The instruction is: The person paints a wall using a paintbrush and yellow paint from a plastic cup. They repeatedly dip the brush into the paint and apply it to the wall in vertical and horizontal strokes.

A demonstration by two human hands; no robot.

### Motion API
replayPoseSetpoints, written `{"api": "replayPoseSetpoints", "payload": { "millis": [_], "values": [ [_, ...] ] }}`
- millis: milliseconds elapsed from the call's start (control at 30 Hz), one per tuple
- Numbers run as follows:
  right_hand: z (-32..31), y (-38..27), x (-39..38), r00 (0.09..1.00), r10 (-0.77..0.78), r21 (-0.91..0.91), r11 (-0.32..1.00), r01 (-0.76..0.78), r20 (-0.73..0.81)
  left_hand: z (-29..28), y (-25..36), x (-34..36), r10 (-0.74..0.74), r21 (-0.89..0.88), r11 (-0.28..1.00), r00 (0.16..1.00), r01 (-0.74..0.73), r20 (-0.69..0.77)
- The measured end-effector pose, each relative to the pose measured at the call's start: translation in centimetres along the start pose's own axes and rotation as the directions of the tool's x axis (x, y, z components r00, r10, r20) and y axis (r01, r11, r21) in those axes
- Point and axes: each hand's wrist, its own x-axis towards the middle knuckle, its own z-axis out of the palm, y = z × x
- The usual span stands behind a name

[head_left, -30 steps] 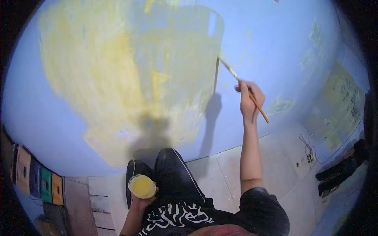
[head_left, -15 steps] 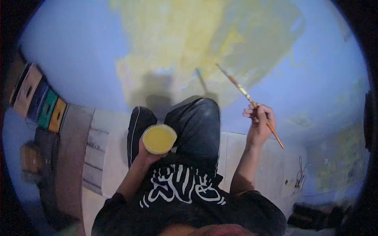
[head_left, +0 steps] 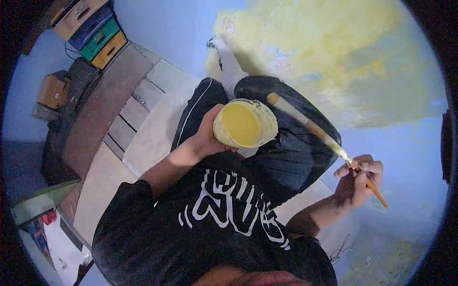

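My left hand (head_left: 208, 137) is wrapped round a round container of yellow paint (head_left: 241, 125), tilted above my lap, with pale smears on its side. Out to the right, my right hand (head_left: 360, 181) is closed on the handle of a long paintbrush (head_left: 316, 129). The brush slants up and left, its blurred tip near the container's right rim but apart from it. Beyond my knees, the light-blue wall (head_left: 167, 31) carries an uneven patch of yellow paint (head_left: 329, 52).
Coloured drawers (head_left: 100, 40) stand at the upper left, near a brown box (head_left: 53, 91). Pale boards (head_left: 143, 90) run along my left side. A pale, elongated shape (head_left: 230, 64) lies beyond my knees; I cannot tell what it is. Dark wires (head_left: 339, 250) lie at the lower right.
The view has turned, bringing the drawers higher and the yellow patch to the right. The paint container has risen and tilted. The brush has swung lower, its tip now nearer the container.
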Motion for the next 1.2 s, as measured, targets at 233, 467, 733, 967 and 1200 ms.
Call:
{"api": "replayPoseSetpoints", "payload": {
  "millis": [233, 467, 733, 967, 1200],
  "values": [
    [1.2, 0.6, -0.1, 0.977, -0.029, -0.214, 0.974, 0.075, 0.211, 1.5, 0.7, 1.1, -0.078, -0.064, 0.995, 0.997, 0.076, -0.026],
    [2.5, 0.0, 0.4, 0.961, 0.240, -0.340, 0.923, -0.182, 0.138, -2.5, -1.8, 2.4, 0.332, 0.851, 0.242, 0.864, -0.466, 0.379],
    [1.1, 1.8, 0.6, 0.936, 0.340, -0.192, 0.928, -0.319, 0.087, -3.3, -2.0, 5.0, -0.281, -0.152, 0.951, 0.958, 0.269, -0.058],
    [3.4, 6.2, 0.5, 0.921, 0.372, -0.171, 0.906, -0.386, -0.113, -4.2, -0.3, 7.3, -0.279, -0.120, 0.960, 0.915, 0.255, -0.291],
    [6.9, 8.2, 4.7, 0.938, 0.343, -0.411, 0.863, -0.295, 0.047, -9.4, 1.9, 9.4, -0.250, -0.067, 0.968, 0.958, 0.242, -0.138]
  ]
}}
